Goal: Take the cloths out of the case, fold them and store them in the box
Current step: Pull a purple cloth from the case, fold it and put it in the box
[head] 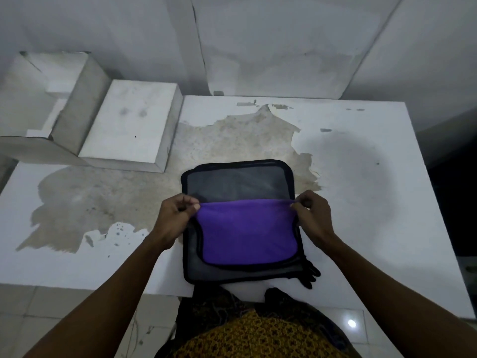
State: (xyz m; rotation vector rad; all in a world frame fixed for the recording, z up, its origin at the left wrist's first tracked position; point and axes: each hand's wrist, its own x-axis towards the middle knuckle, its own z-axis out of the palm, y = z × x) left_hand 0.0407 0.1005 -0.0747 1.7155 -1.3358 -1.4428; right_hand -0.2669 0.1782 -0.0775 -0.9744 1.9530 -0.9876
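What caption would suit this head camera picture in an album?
Both hands, left hand and right hand, pinch a purple cloth over the open grey case.

Purple cloth (pixel 247 231) hides case (pixel 232 182) interior (other cloths unseen); box (pixel 38 99) cut off at left edge.

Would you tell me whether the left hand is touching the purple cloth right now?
Touching. The head view shows the left hand pinching the top left corner of the purple cloth, which lies over the case.
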